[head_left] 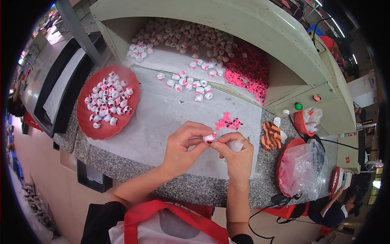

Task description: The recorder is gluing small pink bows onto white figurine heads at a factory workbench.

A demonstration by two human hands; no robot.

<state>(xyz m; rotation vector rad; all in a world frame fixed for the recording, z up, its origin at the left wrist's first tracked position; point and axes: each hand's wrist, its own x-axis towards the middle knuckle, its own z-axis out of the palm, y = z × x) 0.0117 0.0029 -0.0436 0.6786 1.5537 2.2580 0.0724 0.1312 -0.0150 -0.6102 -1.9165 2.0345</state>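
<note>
Over the paper-covered worktop, my left hand (pixel 180 149) pinches a small white toy head (pixel 209 137) with pink and dark parts on it. My right hand (pixel 237 160) meets it from the other side, thumb and fingertip against the piece. A whitish translucent squeeze bottle (pixel 235 145) is tucked in the same right hand; its tip is hidden. Just beyond my hands lies a small pile of pink and black pieces (pixel 228 121). Farther back, a loose group of white toy heads (pixel 188 83) rests on the paper.
A red scalloped tray (pixel 84 118) full of white heads stands at left. A cabinet (pixel 227 20) arches over heaps of white heads and pink pieces (pixel 248 73). To the right are a striped cloth (pixel 271 136), a red basket (pixel 300 122) and a bagged red tray (pixel 280 162).
</note>
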